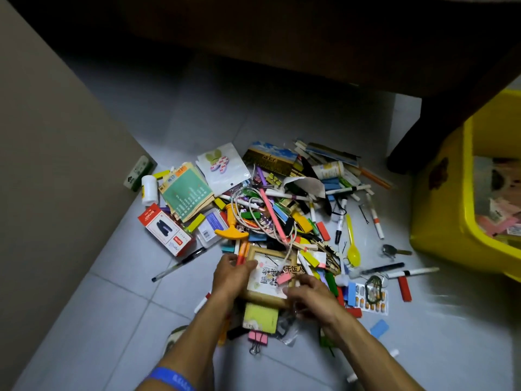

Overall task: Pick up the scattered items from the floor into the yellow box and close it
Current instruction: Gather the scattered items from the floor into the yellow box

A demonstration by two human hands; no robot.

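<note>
A heap of small items (270, 215) lies on the grey floor tiles: pens, markers, coloured blocks, clips, cards, cables. At its near edge lies a small wooden picture frame (267, 275). My left hand (229, 276) grips the frame's left side together with an orange marker (241, 253). My right hand (308, 294) holds the frame's lower right corner, a pink clip (283, 277) lying just above its fingers. The yellow box (439, 210) stands open at the right, with some papers inside.
A red and white carton (166, 230) and a white bottle (149, 189) lie at the heap's left. A yellow spoon (352, 244), a key (394, 251) and a pill strip (372, 299) lie between heap and box. Dark wooden furniture (310, 38) overhangs behind; a beige wall (42, 165) runs left.
</note>
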